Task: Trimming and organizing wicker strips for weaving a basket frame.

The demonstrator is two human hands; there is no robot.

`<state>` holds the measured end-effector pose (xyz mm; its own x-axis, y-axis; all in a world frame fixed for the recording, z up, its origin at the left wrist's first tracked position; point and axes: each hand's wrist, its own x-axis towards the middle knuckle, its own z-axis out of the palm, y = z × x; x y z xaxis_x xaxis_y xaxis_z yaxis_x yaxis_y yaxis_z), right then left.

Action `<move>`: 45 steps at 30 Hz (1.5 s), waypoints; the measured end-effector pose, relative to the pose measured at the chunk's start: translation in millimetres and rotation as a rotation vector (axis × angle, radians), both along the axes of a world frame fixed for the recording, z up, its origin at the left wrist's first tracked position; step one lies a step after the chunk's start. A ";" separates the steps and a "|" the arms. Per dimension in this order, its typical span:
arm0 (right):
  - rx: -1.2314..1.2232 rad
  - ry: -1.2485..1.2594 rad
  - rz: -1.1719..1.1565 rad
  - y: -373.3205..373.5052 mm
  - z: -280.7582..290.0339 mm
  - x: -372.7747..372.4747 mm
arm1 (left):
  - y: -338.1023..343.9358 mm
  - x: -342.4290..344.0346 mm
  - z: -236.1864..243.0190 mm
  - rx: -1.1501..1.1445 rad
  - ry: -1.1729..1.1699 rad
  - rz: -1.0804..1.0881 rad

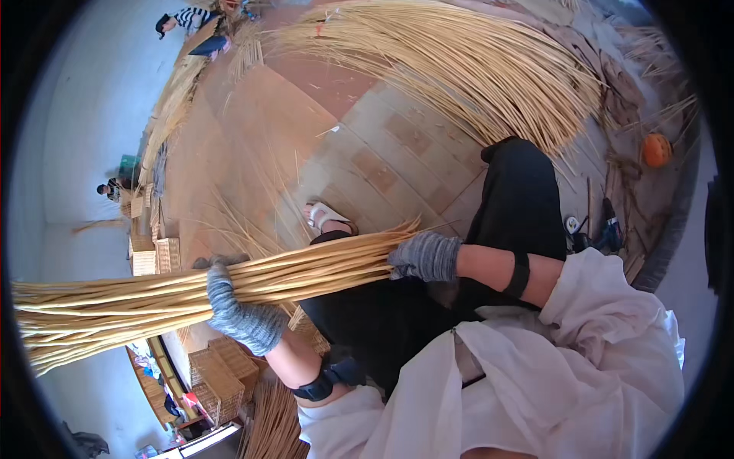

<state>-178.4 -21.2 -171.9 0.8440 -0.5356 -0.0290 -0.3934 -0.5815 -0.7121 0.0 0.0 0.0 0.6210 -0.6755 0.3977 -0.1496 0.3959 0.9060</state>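
A long bundle of pale yellow willow-like rods lies across my lap, running out past the left rim of the view. My left hand, in a grey knitted glove, grips the bundle left of centre, with fingers round it. My right hand, gloved the same way, is closed on the thinner right end of the bundle, above my black-trousered thigh. A sandalled foot shows just beyond the rods.
A large fan of loose rods lies ahead on the tiled floor. Wicker baskets stand at the left. Two people are far off at the left. An orange ball-like object and a dark power tool sit at the right.
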 end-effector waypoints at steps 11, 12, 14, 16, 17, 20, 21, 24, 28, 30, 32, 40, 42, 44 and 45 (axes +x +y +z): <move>-0.058 0.647 -0.330 4.6 -26.8 -26.6 | 1.0 10.5 0.5 -0.059 0.123 -0.161; -0.072 0.722 -0.552 7.3 -27.2 -32.0 | 4.7 15.1 -1.2 -0.074 0.097 -0.165; -0.102 0.357 -0.738 -9.3 -16.3 -49.4 | 5.9 23.0 -5.1 -0.142 0.148 -0.243; -0.129 0.049 -0.644 -23.6 8.1 -110.1 | 13.9 28.0 -6.9 -0.111 0.164 -0.196; -0.175 -0.217 -0.855 -27.9 19.3 -140.4 | 17.7 28.7 -8.4 -0.116 0.182 -0.241; 0.027 -1.012 -1.241 -37.9 30.9 -229.3 | 15.0 30.7 -2.5 -0.065 0.136 -0.105; 0.024 -0.952 -1.333 -32.7 24.8 -261.9 | 9.7 26.1 2.2 0.007 0.147 -0.051; 0.079 -0.430 -1.673 1.4 -20.6 -361.1 | -0.4 -19.3 12.6 0.053 -0.007 -0.054; 0.031 0.361 -1.757 60.2 -141.9 -433.9 | -2.2 -103.5 11.0 -0.163 0.117 -0.125; 0.252 0.644 -1.660 89.9 -202.4 -435.2 | -7.1 -134.4 11.5 -0.170 0.077 -0.166; 0.512 0.839 -1.424 120.5 -255.4 -416.3 | -11.5 -154.5 9.7 -0.169 0.000 -0.202; 0.441 0.754 -1.130 189.4 -336.4 -334.0 | -38.1 -151.5 3.2 -0.103 -0.135 -0.302; 0.246 0.723 -0.968 193.2 -343.9 -328.3 | -46.6 -137.1 -0.5 -0.040 -0.156 -0.269; 0.413 0.597 -1.049 193.5 -349.1 -324.6 | -49.9 -117.8 -0.8 0.048 -0.195 -0.171; 0.356 0.579 -1.090 193.4 -349.6 -322.8 | -48.7 -107.0 1.1 0.081 -0.224 -0.102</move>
<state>-501.2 172.2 -521.5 -0.2068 -0.8248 -0.5263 -0.8460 0.4209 -0.3272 -107.0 -48.7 1.1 0.4500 -0.7654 0.4600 -0.3132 0.3471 0.8840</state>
